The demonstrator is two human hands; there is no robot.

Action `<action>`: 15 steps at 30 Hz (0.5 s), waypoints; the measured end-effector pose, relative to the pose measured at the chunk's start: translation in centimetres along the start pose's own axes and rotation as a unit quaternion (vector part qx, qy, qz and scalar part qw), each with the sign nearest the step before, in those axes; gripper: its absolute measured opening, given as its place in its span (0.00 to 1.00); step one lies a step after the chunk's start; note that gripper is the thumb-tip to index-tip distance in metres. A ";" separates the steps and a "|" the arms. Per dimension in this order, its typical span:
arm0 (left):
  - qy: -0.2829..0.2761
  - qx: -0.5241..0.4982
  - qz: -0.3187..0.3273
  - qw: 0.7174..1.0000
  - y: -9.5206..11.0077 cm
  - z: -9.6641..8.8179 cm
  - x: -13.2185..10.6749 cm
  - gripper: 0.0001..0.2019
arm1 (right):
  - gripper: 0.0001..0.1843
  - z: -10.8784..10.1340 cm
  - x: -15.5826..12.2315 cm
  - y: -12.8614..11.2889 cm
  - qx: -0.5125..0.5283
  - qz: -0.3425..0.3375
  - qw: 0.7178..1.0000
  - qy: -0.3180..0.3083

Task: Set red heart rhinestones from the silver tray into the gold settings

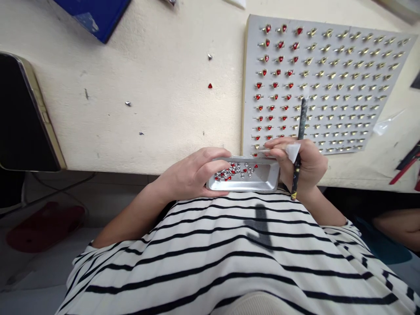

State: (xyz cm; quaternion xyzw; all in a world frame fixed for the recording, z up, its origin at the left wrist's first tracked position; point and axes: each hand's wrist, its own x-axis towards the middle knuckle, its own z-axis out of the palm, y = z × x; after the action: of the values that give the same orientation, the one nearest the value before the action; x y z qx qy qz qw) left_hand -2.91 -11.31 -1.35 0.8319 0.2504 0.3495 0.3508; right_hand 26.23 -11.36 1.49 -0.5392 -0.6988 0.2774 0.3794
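My left hand (200, 172) is closed on the left end of a small silver metal tray (267, 183), thumb below and fingers over the rim. Loose red and silver triangular stones (232, 169) lie inside it. Pinched in my right hand (310, 164) is a white cone-shaped applicator (292, 152), its thin tip pointing left at the lower left corner of the ring board (246, 87). A dark pen-like stick (302, 120) is also held upright in that hand. Rows of gold rings (341, 74) stand in the board; the left columns mostly carry red stones (278, 72).
A few loose stones (210, 86) lie on the cream table (164, 65). The phone (28, 113) is at the left edge, a blue object (95, 17) at the upper left. On the right are a scrap of clear plastic (387, 124) and a red tool (405, 168). Another person's limb (402, 225) shows lower right.
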 end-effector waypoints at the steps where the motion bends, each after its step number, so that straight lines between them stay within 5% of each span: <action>1: 0.001 -0.001 0.002 1.000 0.0 0.0 0.0 0.34 | 0.07 0.0 0.0 -0.1 0.002 0.004 1.000 0.003; 9: 0.001 0.002 0.001 1.000 0.0 0.0 0.0 0.33 | 0.07 -0.5 0.1 -1.6 0.066 0.043 0.996 0.031; 15: -0.004 0.002 -0.005 1.000 0.0 -0.1 -0.1 0.36 | 0.17 -1.6 0.4 -2.1 0.082 0.073 0.994 -0.020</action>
State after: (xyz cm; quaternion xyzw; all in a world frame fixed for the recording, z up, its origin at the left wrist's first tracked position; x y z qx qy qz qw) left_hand -3.02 -11.34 -1.28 0.8327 0.2534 0.3440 0.3521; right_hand 26.31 -11.58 4.15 -0.5503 -0.6401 0.3715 0.3866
